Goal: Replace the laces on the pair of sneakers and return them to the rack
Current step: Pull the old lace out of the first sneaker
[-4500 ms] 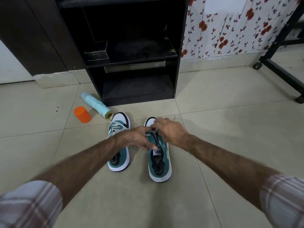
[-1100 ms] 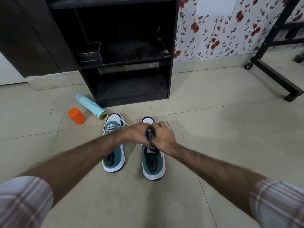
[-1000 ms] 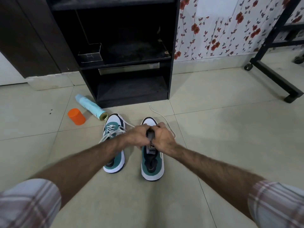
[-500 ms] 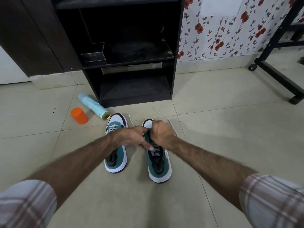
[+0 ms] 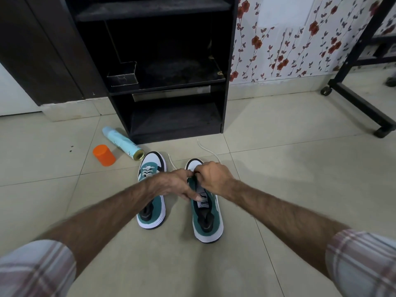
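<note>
Tiled floor (image 5: 300, 168) before black rack (image 5: 171, 116): right sneaker (image 5: 206, 219) lay just short of rack. Left hand (image 5: 174, 185) and right hand (image 5: 214, 175) pinched white lace (image 5: 206, 150), probably at front eyelets; hidden. Best: keep ends even, pull snug. Left sneaker (image 5: 151, 174) beside, already laced.

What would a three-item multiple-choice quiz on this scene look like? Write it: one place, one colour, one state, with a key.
1. Where does the spray can lie?
A on the floor left of the rack
B on a shelf
C inside a sneaker

2. What colour is the cap?
A blue
B orange
C white

3. Which sneaker shows lacing over its front?
A both
B right sneaker
C left sneaker

Key: 1 A, the can rests on tile beside the rack; 2 B, it is plainly orange; 3 C, white lacing crosses it, while both hands, left hand and right hand, work at the other.
</note>
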